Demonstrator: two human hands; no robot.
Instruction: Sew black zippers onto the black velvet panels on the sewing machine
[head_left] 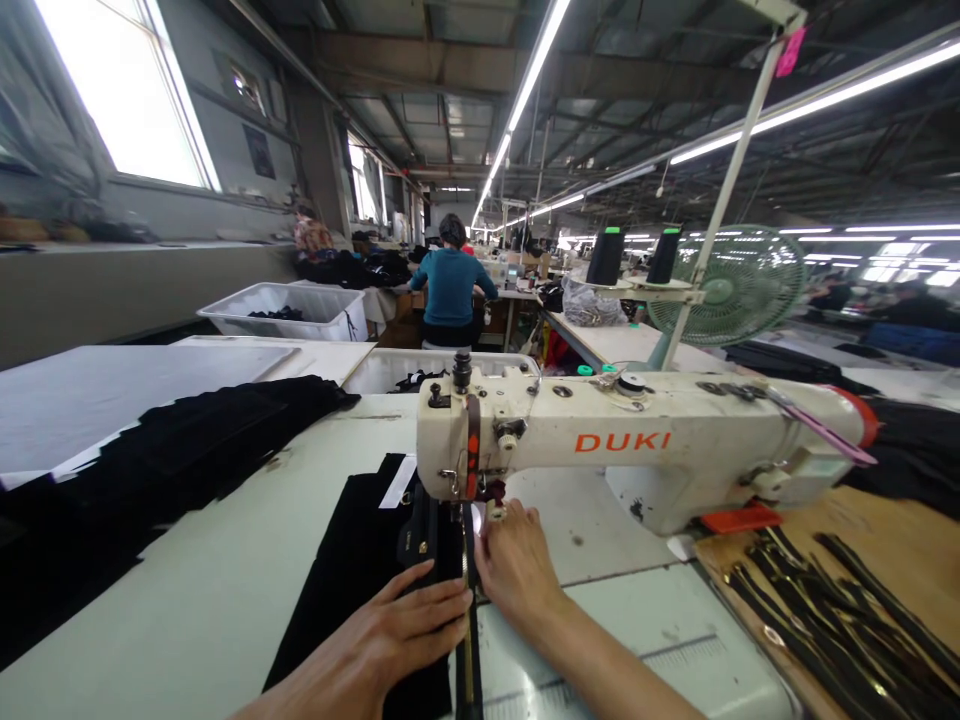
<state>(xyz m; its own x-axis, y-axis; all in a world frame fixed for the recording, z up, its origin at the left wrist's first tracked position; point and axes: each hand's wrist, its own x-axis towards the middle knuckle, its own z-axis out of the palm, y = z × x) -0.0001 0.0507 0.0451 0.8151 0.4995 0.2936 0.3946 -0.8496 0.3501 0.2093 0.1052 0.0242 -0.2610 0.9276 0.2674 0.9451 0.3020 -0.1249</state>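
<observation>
Head view shows me black fabric (337, 570) and zipper strip (469, 660) running under the sewing machine (540, 425); left hand (401, 632) lies flat across them, right hand (517, 560) is curled nearby, its hold I cannot tell.

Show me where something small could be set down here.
Bare tabletop lies between dark fabric stack and black panel; also between right forearm and brown sheet. Crowded: sewing machine head, with left hand and right hand; sheet under zipper strips.
</observation>
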